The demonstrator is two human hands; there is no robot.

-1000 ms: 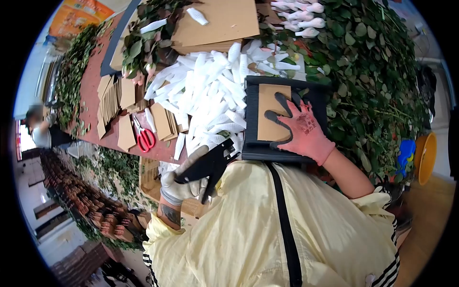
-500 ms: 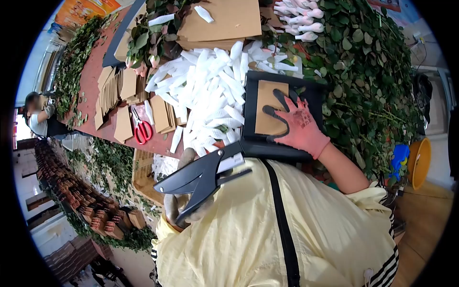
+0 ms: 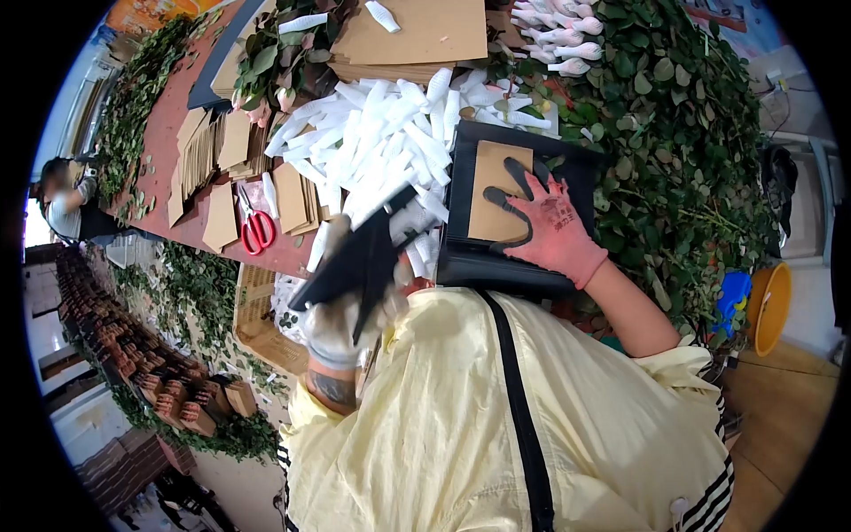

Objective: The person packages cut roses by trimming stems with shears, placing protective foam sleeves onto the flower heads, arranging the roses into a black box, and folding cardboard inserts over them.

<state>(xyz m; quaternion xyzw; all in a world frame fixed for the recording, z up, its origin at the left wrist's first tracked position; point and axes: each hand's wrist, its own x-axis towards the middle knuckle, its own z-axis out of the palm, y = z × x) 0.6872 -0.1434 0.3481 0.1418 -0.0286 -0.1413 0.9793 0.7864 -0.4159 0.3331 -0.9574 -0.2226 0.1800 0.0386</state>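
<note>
My left hand (image 3: 339,330), in a pale grey glove and blurred by motion, is closed round the handles of a black plier stapler (image 3: 355,253). The stapler points up and right, in front of the heap of white mesh sleeves (image 3: 390,133). In a pink glove with dark fingertips, my right hand (image 3: 557,232) lies flat with its fingers spread. It rests on a brown cardboard sheet (image 3: 498,168) inside a black tray (image 3: 505,277).
Red-handled scissors (image 3: 258,232) lie left of the sleeves, among cardboard pieces (image 3: 288,197). Wrapped rosebuds (image 3: 567,40) sit at the back, with leafy stems (image 3: 683,177) on the right. A co-worker (image 3: 66,208) is at far left. A yellow basin (image 3: 769,306) stands at right.
My left hand has raised the stapler and swung its head upward. My right hand stays spread on the cardboard. The view has shifted slightly.
</note>
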